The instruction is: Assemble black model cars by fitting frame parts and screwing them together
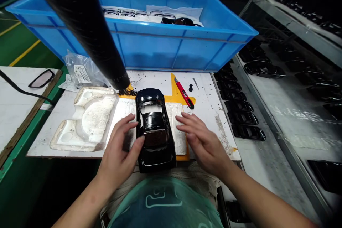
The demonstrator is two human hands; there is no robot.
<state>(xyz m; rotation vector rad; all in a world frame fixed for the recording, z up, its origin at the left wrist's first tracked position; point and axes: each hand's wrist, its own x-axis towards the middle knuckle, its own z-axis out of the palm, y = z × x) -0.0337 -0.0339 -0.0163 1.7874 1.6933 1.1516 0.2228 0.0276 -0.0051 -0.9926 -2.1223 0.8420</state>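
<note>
Out on the left, a white foam mould (91, 121) lies on the bench (221, 128). The left hand (120, 153), half open, has its fingertips against the black model car (155, 131), which sits on a foam pad (177, 128). The right hand (203, 142), fingers spread, hovers just beside it, below a red utility knife (184, 92).

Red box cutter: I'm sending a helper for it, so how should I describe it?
Below the big blue crate lies a white work board. On its yellow tape, right of the black model car, sits the cutter, the only red thing there.
</note>
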